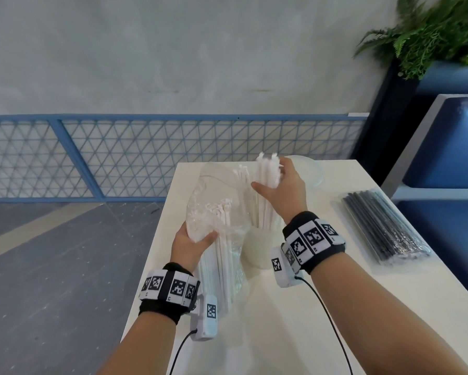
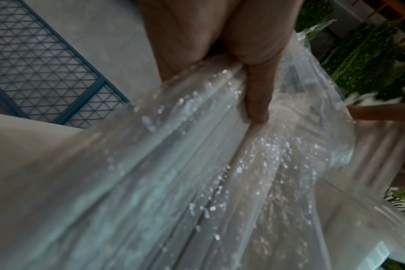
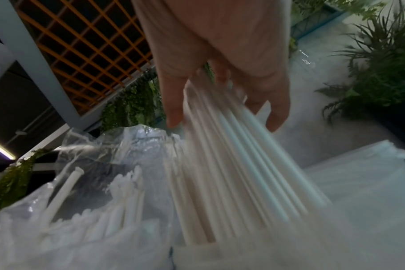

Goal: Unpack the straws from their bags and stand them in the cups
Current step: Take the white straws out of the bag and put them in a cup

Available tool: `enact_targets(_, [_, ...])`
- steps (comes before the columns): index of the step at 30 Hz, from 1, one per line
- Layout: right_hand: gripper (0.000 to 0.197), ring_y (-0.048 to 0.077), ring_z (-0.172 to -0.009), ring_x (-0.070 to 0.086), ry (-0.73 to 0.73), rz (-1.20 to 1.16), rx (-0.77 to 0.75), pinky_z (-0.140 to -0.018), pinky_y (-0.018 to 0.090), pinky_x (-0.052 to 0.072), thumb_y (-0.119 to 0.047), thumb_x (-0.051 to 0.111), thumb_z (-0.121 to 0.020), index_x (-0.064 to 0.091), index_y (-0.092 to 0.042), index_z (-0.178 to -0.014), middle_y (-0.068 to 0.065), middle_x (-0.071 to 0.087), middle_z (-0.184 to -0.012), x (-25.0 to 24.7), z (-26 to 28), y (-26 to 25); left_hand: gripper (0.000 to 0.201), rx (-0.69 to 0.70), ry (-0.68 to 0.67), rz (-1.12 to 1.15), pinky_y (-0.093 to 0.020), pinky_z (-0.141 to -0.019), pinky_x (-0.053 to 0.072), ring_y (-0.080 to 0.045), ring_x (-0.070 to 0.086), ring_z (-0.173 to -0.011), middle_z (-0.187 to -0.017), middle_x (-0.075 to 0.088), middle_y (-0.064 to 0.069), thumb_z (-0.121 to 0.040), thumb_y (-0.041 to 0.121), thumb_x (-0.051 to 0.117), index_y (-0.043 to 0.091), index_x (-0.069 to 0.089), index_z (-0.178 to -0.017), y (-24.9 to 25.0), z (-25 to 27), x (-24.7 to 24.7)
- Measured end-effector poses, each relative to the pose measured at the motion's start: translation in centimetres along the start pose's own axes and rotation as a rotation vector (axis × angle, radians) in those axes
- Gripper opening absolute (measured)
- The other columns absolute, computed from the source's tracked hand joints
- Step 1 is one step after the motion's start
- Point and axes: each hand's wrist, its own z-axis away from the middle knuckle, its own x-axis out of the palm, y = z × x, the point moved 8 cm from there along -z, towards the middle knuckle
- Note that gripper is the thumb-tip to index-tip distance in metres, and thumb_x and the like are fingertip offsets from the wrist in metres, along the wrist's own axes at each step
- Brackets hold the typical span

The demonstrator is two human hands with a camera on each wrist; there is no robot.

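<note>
White table (image 1: 295,334) beside a blue mesh fence: the left hand (image 1: 190,246) grips the clear bag (image 1: 219,201) upright, probably to keep its mouth open. Many white straws (image 1: 222,209) remain inside. The right hand (image 1: 284,190) clasps a bundle (image 1: 266,185) standing in the white cup (image 1: 257,250). Black straws (image 1: 384,226) lie bagged, far right.

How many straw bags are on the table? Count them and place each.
2: the clear plastic bag of white straws in the left hand, and the sealed bag of black straws lying at the table's right edge.
</note>
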Motion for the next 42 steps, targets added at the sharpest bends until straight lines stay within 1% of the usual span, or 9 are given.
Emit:
enact_targets(8, [0.04, 0.014, -0.106, 0.051, 0.142, 0.045, -0.212, -0.095, 0.026, 0.042, -0.019, 0.07, -0.079, 0.057, -0.016, -0.117, 0.003, 0.052, -0.119, -0.5, 1.4, -1.0, 0.044, -0.007, 0.002, 0.002, -0.029, -0.085, 0.045, -0.023, 0.06, -0.1, -0.106, 0.066, -0.01, -0.074, 0.009, 0.075, 0.006, 0.057, -0.115, -0.3, 0.1, -0.4])
enact_targets(10, [0.023, 0.004, -0.091, 0.053, 0.242, -0.014, -0.349, -0.086, 0.011, 0.042, -0.011, 0.065, -0.082, 0.062, -0.01, -0.105, 0.001, 0.055, -0.106, -1.0, 3.1, -2.4, 0.042, 0.003, -0.004, 0.023, -0.028, -0.083, 0.045, -0.022, 0.061, -0.1, -0.104, 0.066, -0.007, -0.074, 0.008, 0.075, 0.008, 0.058, -0.113, -0.1, 0.3, -0.5])
enact_targets(13, [0.012, -0.003, -0.076, 0.053, 0.019, -0.036, -0.41, -0.074, 0.008, 0.043, -0.006, 0.059, -0.086, 0.064, -0.007, -0.097, 0.003, 0.063, -0.094, 2.0, 5.6, -3.3, 0.044, 0.029, -0.029, 0.06, -0.029, -0.086, 0.048, -0.022, 0.062, -0.102, -0.105, 0.067, -0.008, -0.073, 0.005, 0.074, 0.006, 0.058, -0.114, 0.4, 0.5, -0.5])
enact_targets(16, [0.026, 0.009, -0.089, 0.057, -0.22, 0.123, -0.31, -0.082, 0.019, 0.045, -0.017, 0.057, -0.09, 0.058, -0.01, -0.115, 0.004, 0.062, -0.107, 5.7, 7.2, -1.5, 0.05, 0.052, -0.058, 0.052, -0.036, -0.093, 0.048, -0.022, 0.063, -0.105, -0.109, 0.068, -0.009, -0.07, 0.01, 0.078, 0.006, 0.059, -0.116, 0.6, 0.5, -0.4])
enact_targets(20, [0.044, 0.013, -0.104, 0.06, -0.286, 0.126, -0.195, -0.087, 0.019, 0.043, -0.022, 0.06, -0.088, 0.047, -0.013, -0.129, 0.002, 0.06, -0.12, 6.7, 7.2, -0.2, 0.071, 0.023, -0.13, 0.077, -0.043, -0.098, 0.048, -0.022, 0.064, -0.108, -0.111, 0.069, -0.008, -0.053, 0.035, 0.082, 0.01, 0.06, -0.116, 0.3, 0.7, -0.1])
enact_targets(26, [0.059, 0.0, -0.092, 0.056, -0.417, -0.03, -0.068, -0.074, 0.0, 0.039, -0.022, 0.076, -0.075, 0.049, -0.021, -0.128, -0.014, 0.058, -0.104, 7.6, 6.4, 1.2, 0.061, 0.015, -0.199, 0.033, -0.048, -0.098, 0.048, -0.022, 0.065, -0.106, -0.109, 0.07, -0.009, -0.055, 0.029, 0.083, 0.013, 0.063, -0.11, 0.1, 0.9, -0.1])
enact_targets(31, [0.054, 0.004, -0.099, 0.057, -0.503, -0.131, 0.003, -0.083, 0.013, 0.043, -0.025, 0.074, -0.077, 0.052, -0.024, -0.126, -0.009, 0.062, -0.11, 8.9, 7.0, 1.9, 0.075, 0.033, -0.247, 0.048, -0.041, -0.095, 0.05, -0.021, 0.064, -0.109, -0.113, 0.069, -0.008, -0.05, 0.037, 0.082, 0.01, 0.06, -0.117, 0.2, 1.0, 0.1])
enact_targets(35, [0.042, 0.019, -0.107, 0.055, -0.48, -0.087, 0.022, -0.094, 0.032, 0.045, -0.027, 0.072, -0.078, 0.058, -0.01, -0.114, 0.004, 0.057, -0.117, 9.9, 7.2, 2.5, 0.052, 0.043, -0.268, 0.01, -0.028, -0.086, 0.053, -0.013, 0.066, -0.101, -0.103, 0.071, 0.002, -0.054, 0.03, 0.082, 0.024, 0.063, -0.103, 0.3, 1.0, 0.5])
enact_targets(42, [0.048, 0.017, -0.109, 0.061, -0.426, -0.263, 0.131, -0.096, 0.04, 0.05, -0.028, 0.073, -0.075, 0.058, -0.018, -0.119, 0.001, 0.067, -0.115, 10.3, 7.5, 3.3, 0.038, 0.03, -0.205, 0.001, -0.034, -0.088, 0.052, -0.02, 0.066, -0.1, -0.101, 0.071, -0.006, -0.062, 0.015, 0.082, 0.021, 0.066, -0.096, -0.3, 0.6, 0.4])
